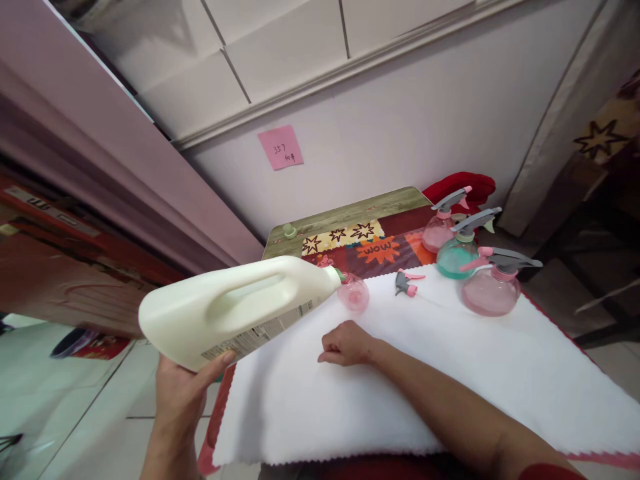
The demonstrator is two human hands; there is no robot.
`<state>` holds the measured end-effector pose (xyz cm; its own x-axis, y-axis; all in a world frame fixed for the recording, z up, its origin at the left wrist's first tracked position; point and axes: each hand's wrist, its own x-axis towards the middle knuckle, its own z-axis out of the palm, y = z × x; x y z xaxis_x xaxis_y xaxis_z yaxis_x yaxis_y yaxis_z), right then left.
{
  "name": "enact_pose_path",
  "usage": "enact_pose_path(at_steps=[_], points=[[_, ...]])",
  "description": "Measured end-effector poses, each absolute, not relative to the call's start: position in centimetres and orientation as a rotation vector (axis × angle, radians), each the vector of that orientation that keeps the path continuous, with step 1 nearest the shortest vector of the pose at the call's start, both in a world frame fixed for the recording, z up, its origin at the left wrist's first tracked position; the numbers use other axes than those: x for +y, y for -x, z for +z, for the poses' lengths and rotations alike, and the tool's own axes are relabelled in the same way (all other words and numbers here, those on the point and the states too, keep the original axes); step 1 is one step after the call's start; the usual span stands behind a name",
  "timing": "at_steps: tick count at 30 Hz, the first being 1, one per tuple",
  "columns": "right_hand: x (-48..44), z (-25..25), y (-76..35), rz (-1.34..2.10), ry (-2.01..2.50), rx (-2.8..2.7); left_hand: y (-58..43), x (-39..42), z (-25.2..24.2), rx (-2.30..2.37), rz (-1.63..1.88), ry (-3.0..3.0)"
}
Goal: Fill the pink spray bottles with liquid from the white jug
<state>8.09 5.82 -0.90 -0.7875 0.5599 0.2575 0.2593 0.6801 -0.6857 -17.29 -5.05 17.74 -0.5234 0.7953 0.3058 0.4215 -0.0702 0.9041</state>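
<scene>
The white cloth (300,413) extends from the pink bottle (356,297) to its zigzag near edge, with three spray bottles (456,260) at right. The left hand (184,388) grasps the base of the tilted jug (235,337), its mouth at the pink bottle's neck; the right hand (349,344), curled into a fist, is below the bottle.

A cream-white plastic jug (240,307) with a moulded handle and printed label leans far over, almost flat, its green-ringed mouth at the neck of a small, round, clear pink bottle (356,297) that stands, sprayer off, on the white cloth (310,407).
</scene>
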Motion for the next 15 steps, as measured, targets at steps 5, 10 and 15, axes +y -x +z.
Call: enact_pose_path(at_steps=[5, 10, 15], points=[[6.05, -0.72, -8.22, 0.908, 0.658, -2.423, 17.50, -5.17, 17.70, 1.889, 1.624, -1.293], [6.02, -0.72, -8.15, 0.907, 0.662, -2.437, 17.72, -5.16, 17.63, 1.891, 1.618, -1.285], [5.96, -0.74, -8.05, 0.905, 0.675, -2.430, 17.35, -5.06, 17.81, 1.902, 1.620, -1.281]])
